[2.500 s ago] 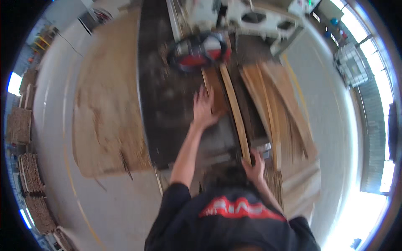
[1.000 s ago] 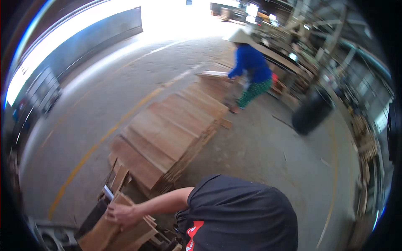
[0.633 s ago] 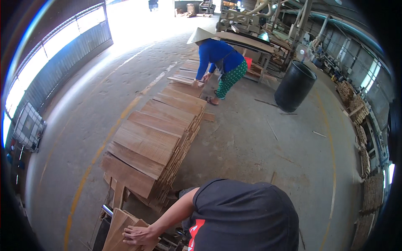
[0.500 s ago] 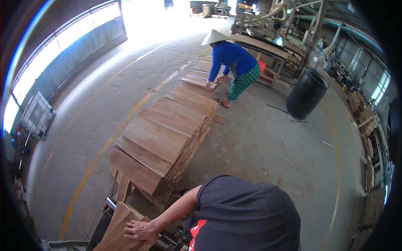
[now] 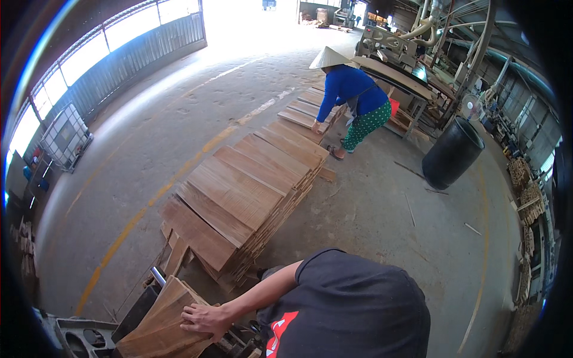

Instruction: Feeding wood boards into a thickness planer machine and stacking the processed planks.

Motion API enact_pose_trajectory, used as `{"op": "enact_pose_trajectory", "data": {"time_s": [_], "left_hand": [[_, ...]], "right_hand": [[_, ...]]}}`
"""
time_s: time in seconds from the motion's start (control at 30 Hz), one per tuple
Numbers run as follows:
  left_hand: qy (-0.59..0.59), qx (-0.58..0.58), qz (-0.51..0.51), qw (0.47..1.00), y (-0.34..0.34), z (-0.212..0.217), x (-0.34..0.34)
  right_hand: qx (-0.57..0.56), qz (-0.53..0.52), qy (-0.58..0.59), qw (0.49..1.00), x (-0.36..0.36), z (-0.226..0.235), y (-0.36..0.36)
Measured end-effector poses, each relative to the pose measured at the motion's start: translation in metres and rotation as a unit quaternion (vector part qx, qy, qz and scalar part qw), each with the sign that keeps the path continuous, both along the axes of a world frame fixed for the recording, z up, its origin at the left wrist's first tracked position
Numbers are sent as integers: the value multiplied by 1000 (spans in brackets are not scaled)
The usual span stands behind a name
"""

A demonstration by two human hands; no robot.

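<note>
My right hand [image 5: 206, 320] rests palm down with its fingers spread on reddish-brown wooden boards [image 5: 158, 319] at the lower left. These boards overlap at angles, partly on a dark machine frame [image 5: 89, 340]. My right arm runs from a dark sleeve at the bottom centre. Just beyond my hand, a long, low stack of flat boards [image 5: 236, 182] reaches diagonally toward the upper right. My left hand is out of view.
Another person [image 5: 358, 89] in a cone hat and blue top bends over the stack's far end, a hand on the boards. A black drum [image 5: 452, 152] and a fan [image 5: 471, 107] stand at the right. A caged white tank [image 5: 65, 137] sits by the left wall.
The view has turned slightly, so the stack, the other person and the drum sit farther right. My right hand stays on the boards, which show more of a fan at the lower left.
</note>
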State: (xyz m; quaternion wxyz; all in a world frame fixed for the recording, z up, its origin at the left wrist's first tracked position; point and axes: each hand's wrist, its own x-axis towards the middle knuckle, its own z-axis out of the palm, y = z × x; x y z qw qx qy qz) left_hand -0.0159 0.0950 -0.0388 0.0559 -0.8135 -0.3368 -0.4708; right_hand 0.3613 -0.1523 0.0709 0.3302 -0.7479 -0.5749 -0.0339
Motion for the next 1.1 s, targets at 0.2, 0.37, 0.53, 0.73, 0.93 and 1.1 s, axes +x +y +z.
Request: {"op": "enact_pose_trajectory", "data": {"time_s": [0.2,0.37,0.53,0.73,0.93,1.1], "left_hand": [[-12,-37,9,999,3,-8,-10],[-21,-64,8,998,11,-16,-15],[-17,-91,52,994,2,-10,-6],[51,-71,311,946,-8,33,0],[-347,-146,167,911,-76,60,71],[-472,-494,-95,724,-164,118,158]], "right_hand": [[-8,13,-3,1000,3,4,-22],[-1,16,3,1000,6,10,-46],[-44,-55,222,972,24,17,-72],[-251,-79,556,789,43,16,-100],[-143,-83,343,925,11,58,-87],[42,43,-24,998,7,135,-76]]}}
